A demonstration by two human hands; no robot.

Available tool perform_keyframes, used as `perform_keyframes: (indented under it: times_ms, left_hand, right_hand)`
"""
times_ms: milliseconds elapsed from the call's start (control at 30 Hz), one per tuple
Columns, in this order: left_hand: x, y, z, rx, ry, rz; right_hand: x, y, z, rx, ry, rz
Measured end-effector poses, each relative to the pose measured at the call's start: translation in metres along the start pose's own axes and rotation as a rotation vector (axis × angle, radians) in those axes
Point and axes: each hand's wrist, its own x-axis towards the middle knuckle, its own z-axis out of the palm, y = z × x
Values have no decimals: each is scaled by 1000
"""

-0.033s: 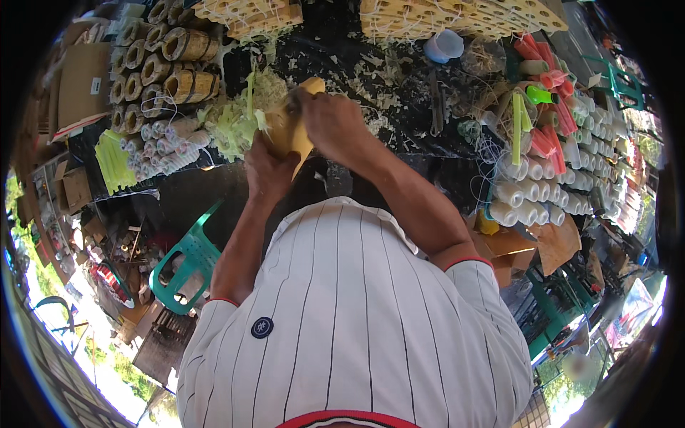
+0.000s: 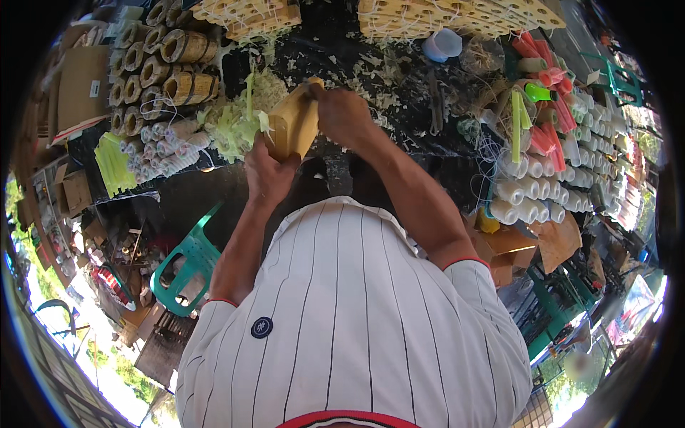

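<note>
A yellowish, wood-like piece with a broad curved face (image 2: 294,121) is held up at a slant over the near side of the work table. My left hand (image 2: 270,170) is closed around its lower left end, thumb against the near edge. At its upper right edge, my right hand (image 2: 346,118) is closed, knuckles up. A small dark bit shows by its fingers at the top of the piece, but what they hold is hidden. Just left of the piece lies a heap of pale green and whitish strips and shavings (image 2: 239,121).
Stacked hollow bamboo-like tubes (image 2: 189,46) and wrapped rolls (image 2: 168,146) stand at the left. Yellow blocks with holes (image 2: 457,18) line the back, near a bluish cup (image 2: 442,46). White rolls (image 2: 517,192) and red tubes (image 2: 546,143) fill the right. A green chair (image 2: 189,267) stands lower left.
My right hand has shifted slightly right and no longer covers the upper part of the piece. More of the piece's broad face shows. My left hand keeps its hold.
</note>
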Motion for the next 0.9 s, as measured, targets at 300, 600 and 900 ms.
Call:
perform_keyframes:
  times_ms: [300, 600, 900]
  left_hand:
    - [13, -8, -4, 18, -97, 66]
    - [28, -48, 1, -903, -49, -357]
    - [36, -65, 5, -1055, 73, -476]
  right_hand:
    - [-52, -57, 14, -4, 249, 13]
    - [-93, -34, 66, 233, 268, -76]
    - [-101, -57, 75, -58, 184, -71]
